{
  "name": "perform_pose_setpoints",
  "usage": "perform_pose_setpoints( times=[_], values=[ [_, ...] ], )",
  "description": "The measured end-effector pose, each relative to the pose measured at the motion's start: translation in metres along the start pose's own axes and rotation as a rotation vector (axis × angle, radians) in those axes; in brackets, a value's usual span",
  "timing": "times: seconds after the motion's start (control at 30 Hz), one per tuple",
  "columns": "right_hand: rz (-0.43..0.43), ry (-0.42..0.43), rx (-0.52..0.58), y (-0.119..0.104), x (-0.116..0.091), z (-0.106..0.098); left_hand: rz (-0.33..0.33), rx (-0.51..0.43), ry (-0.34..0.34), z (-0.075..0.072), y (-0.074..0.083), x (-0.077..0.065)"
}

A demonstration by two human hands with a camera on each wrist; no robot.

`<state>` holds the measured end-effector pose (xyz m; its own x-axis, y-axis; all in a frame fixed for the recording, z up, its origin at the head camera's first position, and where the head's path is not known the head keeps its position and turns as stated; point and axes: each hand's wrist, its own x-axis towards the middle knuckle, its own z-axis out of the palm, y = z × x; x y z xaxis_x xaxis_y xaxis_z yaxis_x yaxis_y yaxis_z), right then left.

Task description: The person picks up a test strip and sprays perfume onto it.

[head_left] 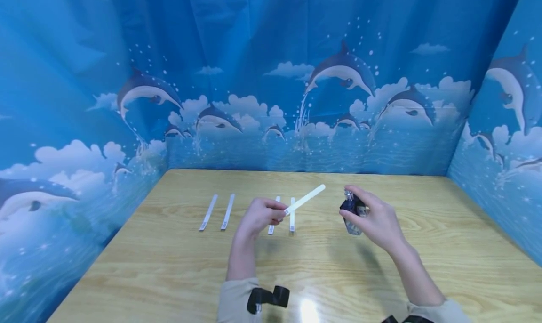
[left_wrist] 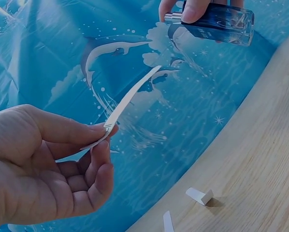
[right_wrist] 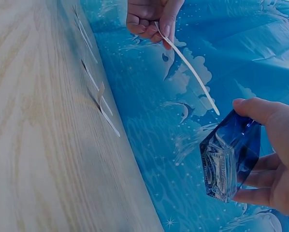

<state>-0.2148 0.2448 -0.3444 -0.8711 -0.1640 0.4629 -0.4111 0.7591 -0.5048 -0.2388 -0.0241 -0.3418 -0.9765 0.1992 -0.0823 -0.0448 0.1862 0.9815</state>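
Observation:
Between thumb and fingertips my left hand point(head_left: 260, 216) pinches a white paper test strip point(head_left: 306, 199) by one end. The strip point(left_wrist: 130, 100) slants up toward the right and is slightly curved. My right hand point(head_left: 378, 219) grips a blue glass perfume bottle point(head_left: 352, 214) above the table, thumb and fingers around it. In the left wrist view the bottle point(left_wrist: 222, 24) shows a silver spray neck pointing toward the strip's side, with a finger near it. A small gap separates the strip's free tip from the bottle in the head view.
Several more paper strips lie on the wooden table point(head_left: 169, 266): two at the left point(head_left: 208, 213) and two behind my left hand point(head_left: 292, 222). Some have bent-up ends. A blue dolphin-print curtain point(head_left: 271, 78) stands along the table's back and sides.

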Motion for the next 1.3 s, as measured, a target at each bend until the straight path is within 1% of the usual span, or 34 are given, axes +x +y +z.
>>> perform_pose_setpoints(
  times=[0.27,0.47,0.57,0.67,0.97,1.3],
  values=[
    [-0.12,0.091,-0.079,-0.003,-0.001,0.005,-0.002,0.019,-0.019,0.0,0.0,-0.001],
    [-0.209,0.18,-0.123,-0.005,-0.001,0.005,-0.002,0.019,-0.012,0.0,0.001,0.0],
    [-0.236,0.207,-0.136,-0.006,-0.001,0.005,-0.001,0.018,-0.009,0.0,0.001,0.0],
    [-0.232,0.218,-0.142,-0.007,-0.001,0.005,-0.006,0.011,-0.007,0.0,0.0,0.0],
    [-0.15,0.213,-0.124,-0.008,-0.001,0.0,0.021,-0.038,-0.009,-0.007,-0.005,0.001],
    [-0.167,0.231,-0.088,-0.01,0.0,-0.006,-0.009,-0.058,0.016,-0.01,-0.005,0.001]
  ],
)
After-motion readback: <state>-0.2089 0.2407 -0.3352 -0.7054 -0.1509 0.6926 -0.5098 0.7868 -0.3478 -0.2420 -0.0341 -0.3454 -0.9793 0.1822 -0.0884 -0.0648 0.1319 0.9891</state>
